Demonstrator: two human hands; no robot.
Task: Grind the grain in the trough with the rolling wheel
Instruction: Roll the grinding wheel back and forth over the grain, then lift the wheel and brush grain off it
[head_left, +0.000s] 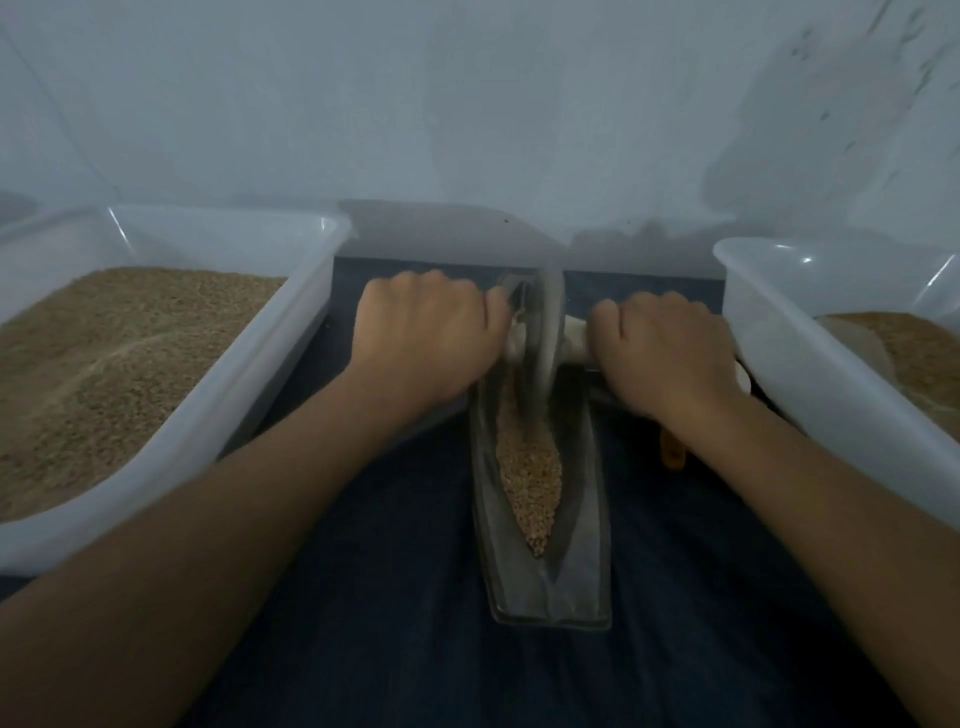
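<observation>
Now gripping axle (574, 332) with left hand (431, 338) and right hand (662, 353); wheel (545, 332) sitting in trough (582, 519) grain (532, 478), tubs (218, 415) flanking, crowding wrists.

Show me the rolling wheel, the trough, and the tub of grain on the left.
rolling wheel (545, 332), head view, on its blurred metal rim.
trough (582, 571), head view, on its bare near wall.
left tub (218, 415), head view, on its white side wall.
</observation>
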